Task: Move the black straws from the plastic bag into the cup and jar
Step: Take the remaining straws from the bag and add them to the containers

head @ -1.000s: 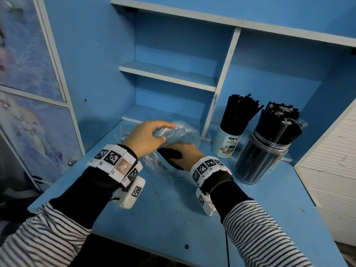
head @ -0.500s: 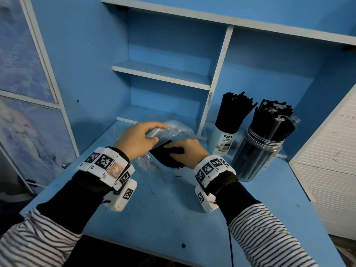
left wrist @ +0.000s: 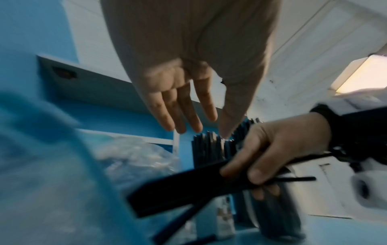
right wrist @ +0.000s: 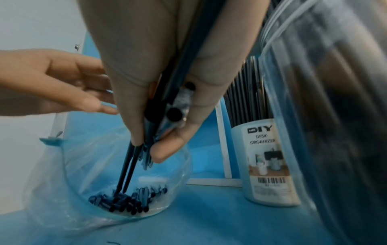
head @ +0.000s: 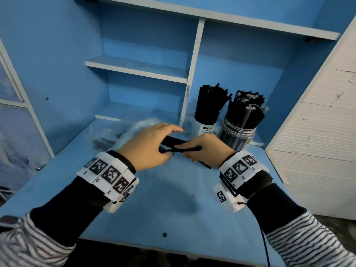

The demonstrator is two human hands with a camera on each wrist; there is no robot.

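Observation:
My right hand [head: 204, 149] grips a bundle of black straws [head: 173, 141] lying level above the desk, just in front of the cup and jar. In the right wrist view the straws [right wrist: 167, 102] run through my curled fingers [right wrist: 163, 149], tips pointing at the bag. My left hand [head: 150, 145] hovers over the bundle's left end with straight fingers [left wrist: 182, 106], holding nothing. The clear plastic bag [head: 123, 130] lies at the back left with several straws [right wrist: 130, 200] inside. The white cup [head: 204, 128] and clear jar [head: 237, 135] both stand packed with straws.
The blue desk [head: 173, 199] sits inside a blue shelf unit with a white divider post [head: 190, 74] right behind the cup. A white cabinet [head: 317, 132] walls off the right side. The jar [right wrist: 335, 116] is close to my right wrist.
My right hand has drawn the straw bundle out of the bag toward the right. My left hand has let go of the bag and now spreads open over the bundle.

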